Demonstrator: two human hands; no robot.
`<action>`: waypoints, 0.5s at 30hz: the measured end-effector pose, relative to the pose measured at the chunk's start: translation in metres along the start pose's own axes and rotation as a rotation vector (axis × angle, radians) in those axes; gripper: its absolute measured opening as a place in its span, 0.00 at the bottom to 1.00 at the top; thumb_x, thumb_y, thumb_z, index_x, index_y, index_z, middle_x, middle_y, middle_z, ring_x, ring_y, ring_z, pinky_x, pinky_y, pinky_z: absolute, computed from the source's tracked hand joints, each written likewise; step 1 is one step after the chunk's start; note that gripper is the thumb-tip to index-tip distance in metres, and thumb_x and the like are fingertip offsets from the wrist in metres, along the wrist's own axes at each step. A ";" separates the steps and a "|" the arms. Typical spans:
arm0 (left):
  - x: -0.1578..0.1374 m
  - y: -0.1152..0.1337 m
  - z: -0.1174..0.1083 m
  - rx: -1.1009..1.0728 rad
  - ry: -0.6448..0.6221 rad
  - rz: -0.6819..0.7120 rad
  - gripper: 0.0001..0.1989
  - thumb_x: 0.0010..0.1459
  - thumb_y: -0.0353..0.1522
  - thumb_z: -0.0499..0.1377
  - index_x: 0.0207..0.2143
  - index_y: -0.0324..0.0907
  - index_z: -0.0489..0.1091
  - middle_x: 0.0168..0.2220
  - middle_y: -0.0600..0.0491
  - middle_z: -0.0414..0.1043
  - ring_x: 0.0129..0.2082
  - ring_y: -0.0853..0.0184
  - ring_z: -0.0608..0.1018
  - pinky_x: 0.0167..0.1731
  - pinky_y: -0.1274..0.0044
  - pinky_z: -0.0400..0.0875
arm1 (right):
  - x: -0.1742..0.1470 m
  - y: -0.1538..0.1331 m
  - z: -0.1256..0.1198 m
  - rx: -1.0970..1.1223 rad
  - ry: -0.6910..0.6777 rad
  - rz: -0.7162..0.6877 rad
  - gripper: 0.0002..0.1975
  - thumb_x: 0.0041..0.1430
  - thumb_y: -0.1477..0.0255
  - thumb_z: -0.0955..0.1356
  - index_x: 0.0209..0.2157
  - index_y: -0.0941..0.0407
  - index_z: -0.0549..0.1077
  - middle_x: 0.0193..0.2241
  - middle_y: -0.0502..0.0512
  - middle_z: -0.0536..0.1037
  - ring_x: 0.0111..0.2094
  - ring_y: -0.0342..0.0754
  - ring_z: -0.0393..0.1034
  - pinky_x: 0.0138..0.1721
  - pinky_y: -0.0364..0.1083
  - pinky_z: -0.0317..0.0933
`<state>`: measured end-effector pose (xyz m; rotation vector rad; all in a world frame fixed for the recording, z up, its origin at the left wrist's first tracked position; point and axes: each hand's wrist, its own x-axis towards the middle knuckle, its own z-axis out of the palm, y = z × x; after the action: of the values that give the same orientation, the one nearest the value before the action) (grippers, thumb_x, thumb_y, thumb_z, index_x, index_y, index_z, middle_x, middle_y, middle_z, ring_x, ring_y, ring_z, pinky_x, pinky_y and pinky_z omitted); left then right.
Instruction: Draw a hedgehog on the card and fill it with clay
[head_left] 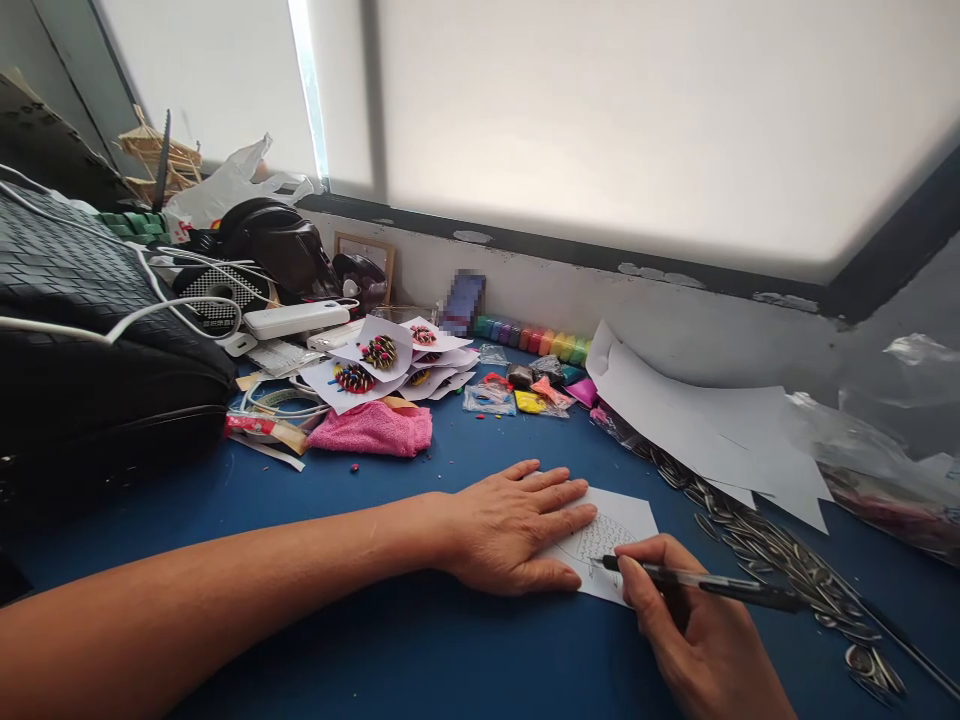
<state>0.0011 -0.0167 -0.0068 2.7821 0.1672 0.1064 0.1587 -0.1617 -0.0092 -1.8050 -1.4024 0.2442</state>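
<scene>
Just beyond the fingertips of the right hand (697, 640), a small white paper (636, 508) was found lying on the blue table (480, 650). By that hand a pen (735, 589) was held, thumb and fingers being closed together around its lower part. The pen was tilted, its tip directed leftward from the grip at the lower part of a drawing (604, 538) on the paper. Whether the tip was in contact with the surface could not be established. A rounded outline filled with small curved marks was noted in the drawing.

Immediately to the left of the grip, the left hand (517, 530) was laid flat, palm down, its fingers extended and somewhat apart; nothing was clasped by it, and the left part of the paper was covered by it.

To the right of the grip, dark seeds (765, 540) were spread in a long heap, with a thin rod (911, 650) alongside. Ahead and to the right, large white sheets (697, 415) were seen resting partly over the seeds.

Well ahead of the grip and leftward, small packets (529, 403) were observed, with a row of coloured blocks (536, 338) behind them. Farther left, a pink cloth (375, 428) was recorded, and just behind it overlapping cards (326, 385) bearing spiky coloured shapes. Farthest left, a black bag (90, 330) was noted.
</scene>
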 end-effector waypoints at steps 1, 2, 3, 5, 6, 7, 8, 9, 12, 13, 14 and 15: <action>0.000 0.000 0.000 -0.001 0.001 0.003 0.34 0.66 0.48 0.44 0.67 0.38 0.46 0.69 0.44 0.40 0.69 0.54 0.43 0.65 0.59 0.37 | 0.000 0.000 0.000 0.003 0.000 0.003 0.15 0.60 0.55 0.63 0.28 0.51 0.70 0.16 0.43 0.57 0.17 0.41 0.51 0.17 0.42 0.46; 0.000 0.000 0.000 -0.003 0.002 0.004 0.34 0.66 0.48 0.44 0.67 0.38 0.46 0.69 0.44 0.40 0.69 0.54 0.43 0.65 0.59 0.37 | -0.001 -0.001 0.000 0.007 -0.001 0.005 0.15 0.60 0.55 0.63 0.28 0.51 0.70 0.16 0.43 0.57 0.17 0.41 0.51 0.18 0.42 0.46; 0.000 0.000 0.001 -0.005 0.002 0.003 0.34 0.66 0.48 0.44 0.67 0.38 0.46 0.69 0.44 0.40 0.69 0.54 0.43 0.65 0.59 0.37 | -0.001 -0.001 0.000 0.011 -0.003 0.005 0.15 0.60 0.55 0.63 0.28 0.51 0.69 0.16 0.43 0.57 0.17 0.41 0.51 0.18 0.42 0.46; 0.000 0.000 0.001 -0.003 0.002 -0.001 0.34 0.66 0.48 0.44 0.67 0.38 0.46 0.69 0.44 0.39 0.69 0.54 0.43 0.65 0.59 0.37 | -0.001 0.000 0.000 0.020 -0.015 0.005 0.15 0.60 0.55 0.63 0.28 0.51 0.70 0.17 0.43 0.57 0.18 0.41 0.51 0.19 0.42 0.46; 0.000 0.000 0.000 -0.001 0.001 -0.003 0.34 0.66 0.48 0.44 0.67 0.39 0.46 0.69 0.44 0.39 0.69 0.54 0.43 0.65 0.59 0.37 | -0.001 0.000 0.000 0.026 -0.020 0.005 0.15 0.60 0.55 0.63 0.28 0.51 0.70 0.17 0.43 0.57 0.18 0.41 0.51 0.19 0.42 0.47; 0.000 0.000 0.000 0.000 -0.001 -0.003 0.34 0.66 0.48 0.44 0.67 0.39 0.46 0.69 0.44 0.39 0.69 0.54 0.43 0.65 0.59 0.36 | -0.001 0.000 0.000 0.030 -0.024 0.005 0.15 0.60 0.55 0.63 0.29 0.51 0.70 0.17 0.43 0.57 0.18 0.41 0.51 0.19 0.42 0.47; 0.000 0.000 0.000 0.002 -0.002 -0.004 0.34 0.66 0.48 0.44 0.67 0.39 0.46 0.69 0.44 0.39 0.69 0.54 0.43 0.65 0.59 0.37 | -0.001 0.001 0.000 0.032 -0.027 0.007 0.15 0.60 0.55 0.63 0.29 0.51 0.70 0.17 0.43 0.57 0.18 0.41 0.51 0.19 0.42 0.47; 0.000 0.000 0.000 0.004 -0.004 -0.005 0.34 0.66 0.48 0.44 0.67 0.39 0.46 0.69 0.44 0.39 0.69 0.54 0.43 0.65 0.60 0.36 | -0.001 0.001 0.000 0.034 -0.030 0.007 0.15 0.60 0.55 0.63 0.29 0.51 0.70 0.17 0.43 0.57 0.18 0.42 0.51 0.19 0.42 0.47; 0.000 0.001 -0.001 0.004 -0.010 -0.007 0.34 0.66 0.48 0.44 0.67 0.39 0.46 0.69 0.44 0.39 0.69 0.54 0.43 0.65 0.60 0.36 | -0.001 0.001 0.000 0.038 -0.035 0.011 0.15 0.60 0.55 0.63 0.29 0.51 0.70 0.17 0.43 0.57 0.18 0.42 0.51 0.19 0.42 0.47; 0.000 0.001 -0.001 0.004 -0.012 -0.008 0.34 0.66 0.48 0.43 0.67 0.38 0.46 0.69 0.44 0.39 0.69 0.54 0.43 0.65 0.60 0.36 | -0.001 0.001 0.000 0.039 -0.036 0.016 0.15 0.60 0.55 0.63 0.29 0.51 0.71 0.17 0.43 0.57 0.18 0.42 0.51 0.19 0.42 0.47; 0.001 0.001 -0.001 0.004 -0.012 -0.008 0.34 0.66 0.48 0.44 0.67 0.38 0.46 0.69 0.44 0.39 0.69 0.54 0.43 0.65 0.60 0.36 | -0.001 0.001 0.000 0.042 -0.036 0.020 0.15 0.60 0.55 0.63 0.29 0.51 0.71 0.17 0.43 0.57 0.18 0.41 0.51 0.19 0.42 0.47; 0.001 0.001 0.000 0.003 -0.012 -0.008 0.34 0.66 0.48 0.44 0.67 0.38 0.46 0.69 0.44 0.39 0.69 0.54 0.43 0.65 0.60 0.36 | -0.001 0.001 0.000 0.047 -0.037 0.024 0.15 0.60 0.55 0.63 0.29 0.51 0.71 0.17 0.43 0.58 0.18 0.41 0.51 0.19 0.42 0.47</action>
<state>0.0016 -0.0173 -0.0060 2.7846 0.1761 0.0873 0.1590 -0.1628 -0.0101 -1.7886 -1.3900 0.3220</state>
